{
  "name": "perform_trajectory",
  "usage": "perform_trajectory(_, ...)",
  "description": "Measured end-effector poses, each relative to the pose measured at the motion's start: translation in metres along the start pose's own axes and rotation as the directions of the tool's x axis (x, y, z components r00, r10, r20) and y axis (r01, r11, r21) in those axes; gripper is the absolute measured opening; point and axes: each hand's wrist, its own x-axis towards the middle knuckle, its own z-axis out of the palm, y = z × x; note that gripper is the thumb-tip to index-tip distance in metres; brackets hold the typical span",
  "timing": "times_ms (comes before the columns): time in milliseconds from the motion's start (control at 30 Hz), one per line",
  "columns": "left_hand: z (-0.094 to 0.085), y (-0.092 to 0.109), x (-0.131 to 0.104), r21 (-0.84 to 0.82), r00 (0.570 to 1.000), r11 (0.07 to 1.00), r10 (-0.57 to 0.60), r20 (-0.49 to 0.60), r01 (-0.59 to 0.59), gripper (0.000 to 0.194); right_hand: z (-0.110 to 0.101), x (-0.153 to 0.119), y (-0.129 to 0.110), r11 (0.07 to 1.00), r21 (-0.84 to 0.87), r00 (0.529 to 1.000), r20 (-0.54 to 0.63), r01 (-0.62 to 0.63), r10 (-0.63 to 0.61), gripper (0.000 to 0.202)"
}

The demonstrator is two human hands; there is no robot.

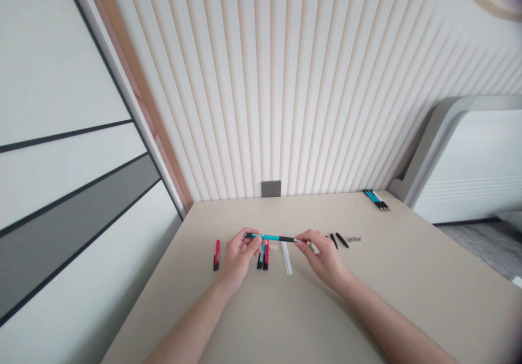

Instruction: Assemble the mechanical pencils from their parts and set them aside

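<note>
A blue pen (271, 238) with a black grip is held level between my two hands, above the table. My left hand (240, 252) closes round its dark clip end. At the opposite end, the thumb and fingers of my right hand (320, 250) pinch the pale tip. Below the pen lie a blue pen barrel (260, 260) and a red pen barrel (266, 258), side by side. White thin rods (287, 259) rest between my hands. Small pale pieces (273, 247) are partly hidden under the pen.
A red pen barrel (217, 255) lies left of my left hand. Black grips (341, 240) and small springs (354, 239) are beyond my right hand. Several pens (377, 200) sit at the table's back right corner. A socket (271, 188) is on the ribbed wall.
</note>
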Motion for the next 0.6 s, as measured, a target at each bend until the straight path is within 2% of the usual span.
perform_trajectory(100, 0.0, -0.001, -0.002, 0.009, 0.999, 1.0, -0.004, 0.039, 0.004, 0.03, -0.001, -0.001, -0.003, 1.0, 0.01, 0.999, 0.042, 0.0, -0.001, 0.032)
perform_trajectory(200, -0.001, -0.001, -0.003, 0.034, 0.998, 0.999, 0.0, 0.056, -0.002, 0.028, 0.0, -0.002, -0.009, 0.986, 0.11, 0.984, 0.145, -0.121, 0.105, 0.047)
perform_trajectory(300, -0.001, 0.0, -0.003, 0.032, 0.998, 0.999, 0.025, 0.054, -0.026, 0.026, 0.005, -0.004, -0.015, 0.901, 0.277, 0.912, 0.335, -0.334, 0.235, 0.057)
perform_trajectory(400, 0.0, 0.001, -0.003, -0.019, 0.996, 0.998, 0.065, 0.054, -0.064, 0.025, 0.011, -0.008, -0.018, 0.818, 0.335, 0.808, 0.538, -0.467, 0.241, 0.06)
perform_trajectory(433, 0.0, 0.001, -0.003, -0.032, 0.996, 0.997, 0.071, 0.054, -0.069, 0.024, 0.013, -0.009, -0.017, 0.816, 0.332, 0.795, 0.56, -0.472, 0.232, 0.06)
perform_trajectory(467, 0.0, 0.001, -0.003, -0.04, 0.996, 0.997, 0.071, 0.053, -0.069, 0.024, 0.014, -0.009, -0.017, 0.83, 0.325, 0.806, 0.546, -0.454, 0.227, 0.059)
perform_trajectory(600, -0.001, 0.001, -0.003, -0.057, 0.998, 0.997, 0.056, 0.039, -0.054, 0.026, 0.013, -0.009, -0.016, 0.941, 0.221, 0.924, 0.342, -0.255, 0.17, 0.044)
